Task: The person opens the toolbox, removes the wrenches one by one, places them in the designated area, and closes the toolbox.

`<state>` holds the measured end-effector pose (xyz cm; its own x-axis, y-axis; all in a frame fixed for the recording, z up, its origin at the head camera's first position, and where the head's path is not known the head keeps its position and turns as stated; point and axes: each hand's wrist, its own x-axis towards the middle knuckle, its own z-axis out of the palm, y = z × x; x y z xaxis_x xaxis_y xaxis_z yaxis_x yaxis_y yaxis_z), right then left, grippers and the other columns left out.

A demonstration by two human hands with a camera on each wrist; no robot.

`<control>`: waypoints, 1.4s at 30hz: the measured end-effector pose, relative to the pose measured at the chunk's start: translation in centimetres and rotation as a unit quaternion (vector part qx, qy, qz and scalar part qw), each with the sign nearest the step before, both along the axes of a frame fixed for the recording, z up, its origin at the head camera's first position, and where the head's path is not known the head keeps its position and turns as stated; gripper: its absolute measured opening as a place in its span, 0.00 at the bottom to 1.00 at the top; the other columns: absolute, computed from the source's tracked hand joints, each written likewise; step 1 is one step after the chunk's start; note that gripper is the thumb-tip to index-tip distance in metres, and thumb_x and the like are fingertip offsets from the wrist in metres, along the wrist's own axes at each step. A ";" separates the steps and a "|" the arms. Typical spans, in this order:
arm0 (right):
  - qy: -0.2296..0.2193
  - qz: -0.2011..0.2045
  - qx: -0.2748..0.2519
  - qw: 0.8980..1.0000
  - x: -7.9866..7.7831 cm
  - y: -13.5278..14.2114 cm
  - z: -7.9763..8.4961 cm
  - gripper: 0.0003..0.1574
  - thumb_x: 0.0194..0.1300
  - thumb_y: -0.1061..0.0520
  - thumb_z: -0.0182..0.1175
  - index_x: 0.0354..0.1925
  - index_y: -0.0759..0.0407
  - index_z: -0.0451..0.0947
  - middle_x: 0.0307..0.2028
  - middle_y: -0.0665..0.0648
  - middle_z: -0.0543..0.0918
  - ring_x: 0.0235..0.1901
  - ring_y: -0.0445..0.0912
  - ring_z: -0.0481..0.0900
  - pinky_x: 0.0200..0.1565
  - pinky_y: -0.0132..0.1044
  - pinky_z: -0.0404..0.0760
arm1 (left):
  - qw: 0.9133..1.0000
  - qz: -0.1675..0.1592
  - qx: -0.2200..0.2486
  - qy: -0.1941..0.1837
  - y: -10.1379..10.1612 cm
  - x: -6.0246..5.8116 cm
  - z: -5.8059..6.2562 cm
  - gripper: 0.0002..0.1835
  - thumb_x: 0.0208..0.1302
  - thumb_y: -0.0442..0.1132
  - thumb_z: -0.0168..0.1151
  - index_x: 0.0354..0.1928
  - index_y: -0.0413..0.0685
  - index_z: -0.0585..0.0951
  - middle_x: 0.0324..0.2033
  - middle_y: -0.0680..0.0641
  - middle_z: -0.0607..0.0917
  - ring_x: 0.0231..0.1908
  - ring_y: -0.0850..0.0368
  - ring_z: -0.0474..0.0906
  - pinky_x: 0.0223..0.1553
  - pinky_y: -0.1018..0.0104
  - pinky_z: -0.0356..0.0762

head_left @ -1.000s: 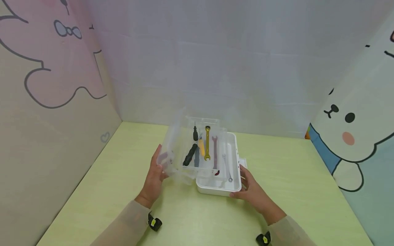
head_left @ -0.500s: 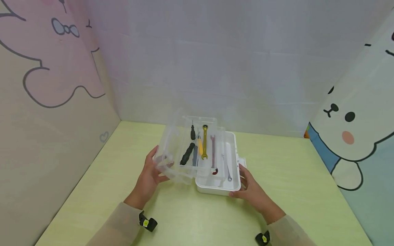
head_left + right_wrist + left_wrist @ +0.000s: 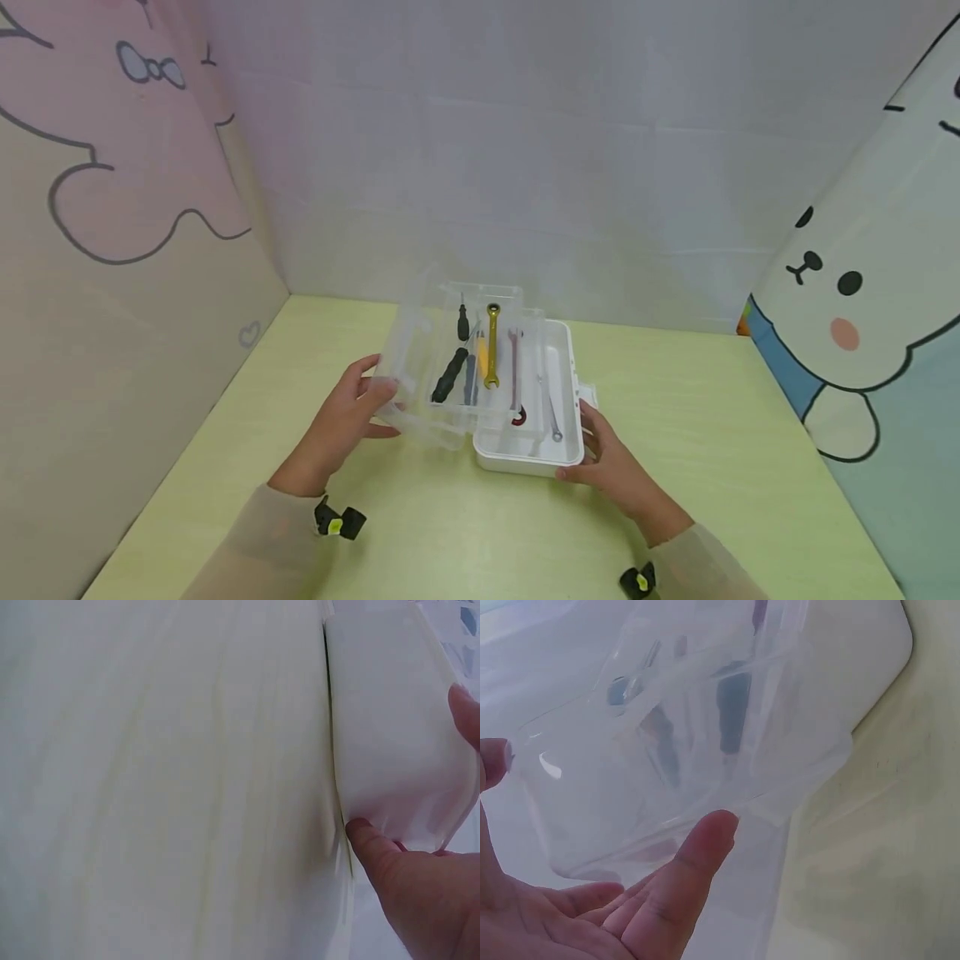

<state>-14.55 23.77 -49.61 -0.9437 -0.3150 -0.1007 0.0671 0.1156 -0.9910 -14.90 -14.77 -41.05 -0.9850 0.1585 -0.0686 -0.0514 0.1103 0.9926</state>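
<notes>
Left hand [image 3: 342, 417] at lid [image 3: 401, 354] edge, wide tabletop [image 3: 450, 537] around box [image 3: 525, 463]

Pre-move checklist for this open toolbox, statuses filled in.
1. Box steadied: ok. Right hand grips the white box at its near right corner.
2. Lid in contact: ok. Left hand is at the outer edge of the clear lid.
3. Left-hand hold firm: cannot tell from these views.
4. Tools inside: ok for three checked. Large black screwdriver and gold wrench lie in the upper clear tray; silver wrench lies in the box.
5. Trays folded in: not ok. The clear trays are spread out leftward.
6. Lid closed: not ok, it stands open.
</notes>
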 end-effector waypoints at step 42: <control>0.021 0.013 0.011 1.000 0.6 -0.6 -0.5 0.69 0.44 0.63 0.75 0.72 0.44 0.42 0.68 0.59 0.54 0.66 0.56 0.56 0.57 0.45 0.68 | 0.972 0.045 -0.214 -0.083 -3.9 -0.4 -8.3 0.20 0.68 0.42 0.49 0.59 0.44 0.73 0.40 0.45 0.79 0.37 0.52 0.73 0.37 0.61 0.72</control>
<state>-13.95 23.16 -50.10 -0.9387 -0.3377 -0.0695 0.0231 0.1394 -0.9900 -15.28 -18.63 -49.37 -0.9630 -0.0056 -0.2694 -0.2362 0.4987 0.8339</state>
